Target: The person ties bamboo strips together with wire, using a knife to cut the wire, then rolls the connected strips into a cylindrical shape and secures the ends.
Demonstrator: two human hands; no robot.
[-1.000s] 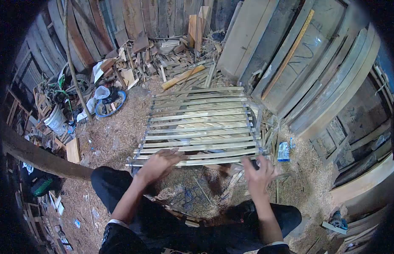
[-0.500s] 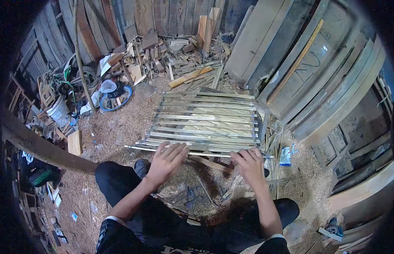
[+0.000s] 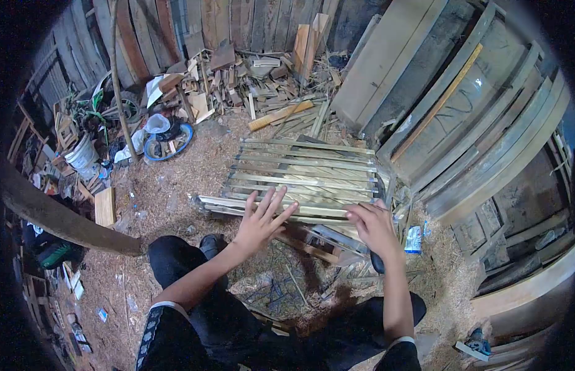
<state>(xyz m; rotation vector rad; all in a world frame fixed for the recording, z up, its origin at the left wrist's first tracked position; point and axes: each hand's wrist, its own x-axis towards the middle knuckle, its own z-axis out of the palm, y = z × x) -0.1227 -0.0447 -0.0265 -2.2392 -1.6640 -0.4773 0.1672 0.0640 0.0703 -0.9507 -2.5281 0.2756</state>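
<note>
A rack of thin, pale wooden slats (image 3: 303,168) lies in front of me, its rows joined along both side edges. The nearest slats are bunched together in a stack. My left hand (image 3: 264,216) rests over this near bunch with its fingers spread. On the right part of the same bunch is my right hand (image 3: 370,224), its fingers extended over the slat ends and its thumb toward the near side. Crossed slats show beneath the rack.
Scrap wood (image 3: 228,86) is piled by the back wall. A blue basin (image 3: 170,148) and a white bucket (image 3: 83,157) stand at the left, near a curved beam (image 3: 65,216). Large boards (image 3: 392,55) lean at the right. A blue-white packet (image 3: 413,240) lies right of the rack.
The near slats have gathered into a tighter bunch, farther from me on the left. My left hand has moved right and its fingers have spread; the view has shifted slightly.
</note>
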